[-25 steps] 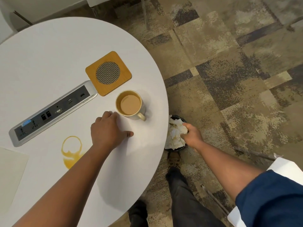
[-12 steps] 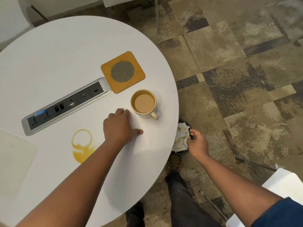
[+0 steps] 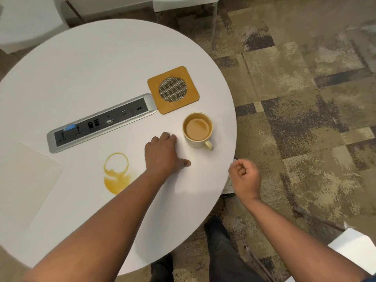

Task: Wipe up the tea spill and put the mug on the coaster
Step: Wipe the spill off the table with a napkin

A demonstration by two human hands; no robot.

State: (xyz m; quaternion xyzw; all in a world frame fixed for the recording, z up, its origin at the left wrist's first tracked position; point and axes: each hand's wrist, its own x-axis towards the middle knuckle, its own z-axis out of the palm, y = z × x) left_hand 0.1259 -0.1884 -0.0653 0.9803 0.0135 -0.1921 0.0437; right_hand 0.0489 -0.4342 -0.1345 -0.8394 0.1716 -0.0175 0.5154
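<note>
A cream mug (image 3: 197,130) full of milky tea stands on the round white table (image 3: 101,64), handle toward me and to the right. Just behind it lies a square wooden coaster (image 3: 173,89) with a round mesh centre, and the mug is off it. A yellow-brown ring of spilled tea (image 3: 117,173) marks the table to the left. My left hand (image 3: 163,154) rests flat on the table just left of the mug, fingers curled down, holding nothing. My right hand (image 3: 245,177) hovers beyond the table's right edge, fingers closed in a loose fist with nothing visible in it.
A silver power and data socket strip (image 3: 101,122) is set into the table left of the coaster. A pale sheet (image 3: 22,180) lies at the left edge. A bin with white tissues (image 3: 227,188) peeks out under the table edge. Chair legs (image 3: 213,21) stand behind.
My right hand has risen from the tissue bin on the floor to table height and closed into a fist. The left hand stayed by the mug. The view shifted.
</note>
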